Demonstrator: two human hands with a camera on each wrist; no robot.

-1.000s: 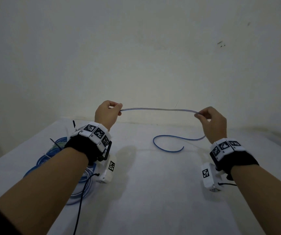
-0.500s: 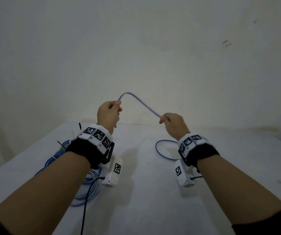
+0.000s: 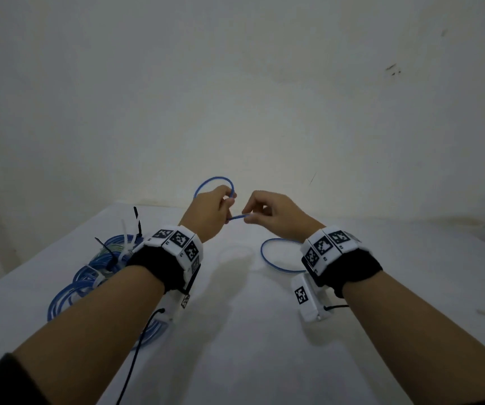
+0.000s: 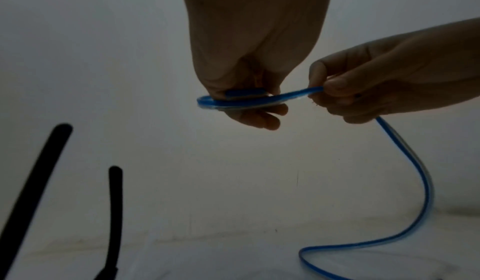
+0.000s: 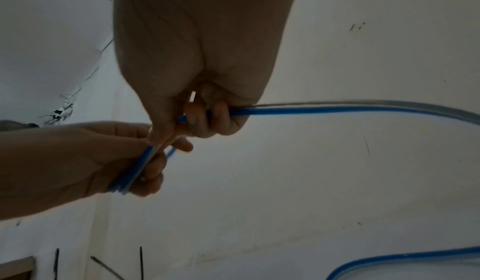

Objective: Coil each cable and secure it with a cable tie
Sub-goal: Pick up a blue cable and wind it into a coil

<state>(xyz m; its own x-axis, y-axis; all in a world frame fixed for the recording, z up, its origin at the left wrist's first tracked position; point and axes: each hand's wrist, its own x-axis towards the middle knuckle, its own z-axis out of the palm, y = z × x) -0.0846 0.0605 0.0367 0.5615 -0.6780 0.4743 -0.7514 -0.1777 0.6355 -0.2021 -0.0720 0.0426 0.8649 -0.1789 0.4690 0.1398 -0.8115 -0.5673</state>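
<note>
A thin blue cable (image 3: 215,180) forms a small loop above my left hand (image 3: 210,210), which pinches the loop between thumb and curled fingers. My right hand (image 3: 267,211) sits just to its right and pinches the same cable (image 3: 236,217) where it leaves the loop. In the left wrist view the blue cable (image 4: 249,100) runs from my left hand (image 4: 246,98) into my right hand (image 4: 345,93), then hangs down to the table. The right wrist view shows my right hand (image 5: 205,116) gripping the blue cable (image 5: 337,109). The cable's slack (image 3: 276,258) lies on the white table (image 3: 250,331).
A pile of coiled blue cables (image 3: 89,279) bound with white and black cable ties (image 3: 124,244) lies on the table's left side, under my left forearm. A pale wall (image 3: 235,97) stands close behind the table's far edge.
My right hand has moved left until it almost meets my left hand. The stretch of cable between them has curled into a small loop above my left hand.
</note>
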